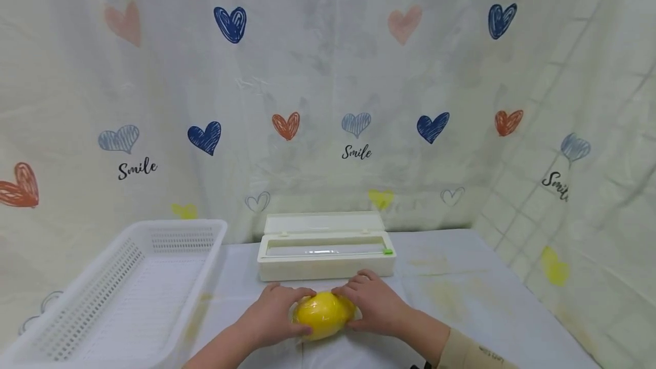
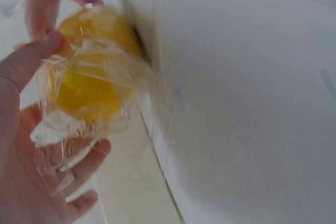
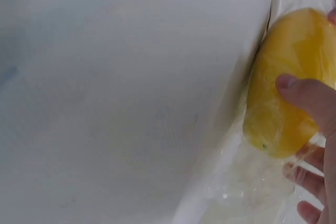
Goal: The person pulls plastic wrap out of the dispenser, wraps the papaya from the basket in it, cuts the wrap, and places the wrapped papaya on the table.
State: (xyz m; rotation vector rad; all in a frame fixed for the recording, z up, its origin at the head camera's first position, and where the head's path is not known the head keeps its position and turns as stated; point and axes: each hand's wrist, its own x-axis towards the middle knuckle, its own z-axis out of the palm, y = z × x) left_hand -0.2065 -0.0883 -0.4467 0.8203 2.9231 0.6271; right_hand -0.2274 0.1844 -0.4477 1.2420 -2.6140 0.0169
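A smooth yellow fruit, rounded and a little longer than wide, is covered in clear cling film. Both hands hold it low over the front of the table, one at each end. My left hand has its thumb on the near side; in the left wrist view the crumpled film hangs loose across its fingers. My right hand grips the other end, the thumb pressed on the film-covered skin and the fingers curled below. Loose film also trails under the fruit in the right wrist view.
Just behind the hands stands a white cling film box, lid raised, with a film roll inside and a green slider at its right end. On the left is a white perforated plastic basket. A heart-printed curtain hangs behind the table.
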